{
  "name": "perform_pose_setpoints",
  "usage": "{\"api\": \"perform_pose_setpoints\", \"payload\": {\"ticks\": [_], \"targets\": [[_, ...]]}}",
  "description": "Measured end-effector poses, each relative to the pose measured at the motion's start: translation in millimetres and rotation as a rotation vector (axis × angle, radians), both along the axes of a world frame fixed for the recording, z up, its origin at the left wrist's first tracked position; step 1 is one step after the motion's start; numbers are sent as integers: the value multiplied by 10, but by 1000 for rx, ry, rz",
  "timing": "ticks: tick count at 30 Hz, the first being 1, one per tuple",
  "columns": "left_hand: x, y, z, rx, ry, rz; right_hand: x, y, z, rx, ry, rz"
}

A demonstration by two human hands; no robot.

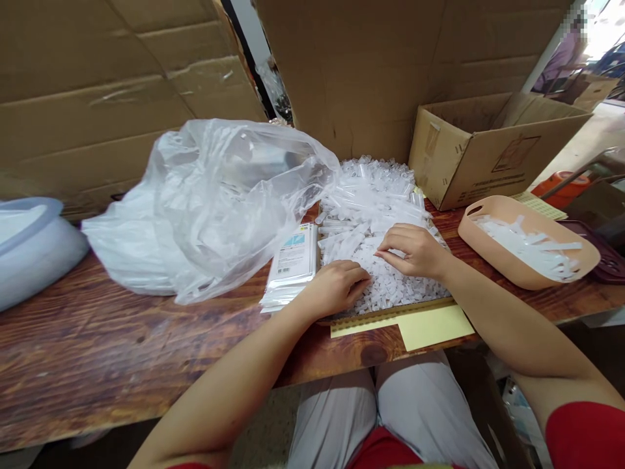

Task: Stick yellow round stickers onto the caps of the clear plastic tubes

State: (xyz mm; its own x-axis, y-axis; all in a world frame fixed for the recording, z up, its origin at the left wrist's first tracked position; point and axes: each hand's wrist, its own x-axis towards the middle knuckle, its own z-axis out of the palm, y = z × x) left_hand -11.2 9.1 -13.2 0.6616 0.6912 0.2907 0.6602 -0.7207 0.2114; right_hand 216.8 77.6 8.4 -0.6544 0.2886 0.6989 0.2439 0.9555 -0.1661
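Note:
My left hand [342,284] rests at the near left of a heap of small white plastic pieces [390,290], its fingers curled down and drawn together. Whatever its fingertips hold, if anything, is hidden. Over the middle of the heap is my right hand [414,250], thumb and forefinger pinched at the tips. Anything between those tips is too small to name. Longer clear plastic tubes or sleeves [366,189] lie behind the small pieces. Beside my left hand is a stack of flat printed packets [294,257]. Yellow paper [434,327] sticks out under the heap's near edge.
A large clear plastic bag [195,215] fills the left. Beyond it stands a pale blue tub [41,251]. To the right, a peach basket [530,273] holds white strips, with an open cardboard box [493,153] behind it. Tall cardboard [351,71] walls the wooden table's back.

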Motion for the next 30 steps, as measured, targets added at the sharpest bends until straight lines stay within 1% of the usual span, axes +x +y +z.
{"api": "perform_pose_setpoints", "payload": {"ticks": [4, 7, 13, 16, 19, 24, 30], "targets": [[2, -4, 7, -2, -2, 6, -4, 3, -6, -11, -15, 10], [3, -3, 2, -12, 4, 3, 18, 10, -3, -24, -75, -4], [-4, -7, -1, -19, -13, -5, 60, -60, 38, -35, -373, -27], [-11, -12, 7, -23, -23, -1, 47, -139, 64, -80, -520, -42], [-14, -13, 12, -31, -23, 6, 29, -202, 80, -136, -612, -58], [-13, -12, 8, -49, -10, 9, 19, -221, 75, -194, -639, -85], [-11, -9, 3, -54, -6, 17, -27, -216, 24, -184, -637, -97]]}}
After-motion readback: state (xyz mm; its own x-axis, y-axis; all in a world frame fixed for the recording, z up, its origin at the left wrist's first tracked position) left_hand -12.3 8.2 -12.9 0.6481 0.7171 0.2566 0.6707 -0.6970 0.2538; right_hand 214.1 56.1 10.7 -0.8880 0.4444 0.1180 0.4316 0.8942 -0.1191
